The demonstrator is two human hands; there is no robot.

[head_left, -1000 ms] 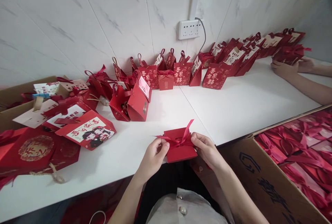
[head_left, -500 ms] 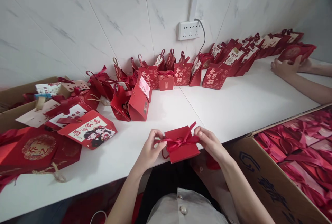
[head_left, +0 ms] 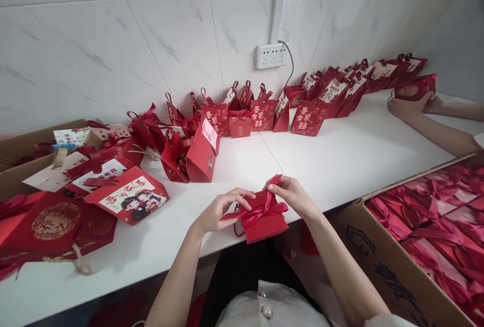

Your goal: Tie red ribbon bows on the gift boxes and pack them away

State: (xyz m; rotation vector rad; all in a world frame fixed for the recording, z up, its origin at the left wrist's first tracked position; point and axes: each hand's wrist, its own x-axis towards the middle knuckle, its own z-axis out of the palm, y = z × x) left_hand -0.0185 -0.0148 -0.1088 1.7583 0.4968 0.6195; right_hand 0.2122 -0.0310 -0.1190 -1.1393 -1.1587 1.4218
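A small flat red gift box (head_left: 264, 226) with a red ribbon (head_left: 260, 212) tied across it sits at the near edge of the white table (head_left: 340, 160). My left hand (head_left: 219, 210) pinches the ribbon's left end beside the box. My right hand (head_left: 289, 193) pinches the upper ribbon tail at the box's top edge. Both hands touch the box, and a bow shape shows on its front face.
Finished red gift bags (head_left: 260, 112) line the tiled wall. More red bags and boxes (head_left: 124, 193) lie at the left by a cardboard box (head_left: 22, 140). A carton of flat red boxes (head_left: 423, 226) stands at the right. Another person's hands (head_left: 406, 105) hold a red bag far right.
My hands have moved inward on the ribbon, the right one now up at the box's top edge. The box has tilted slightly. The other person has lifted a red bag.
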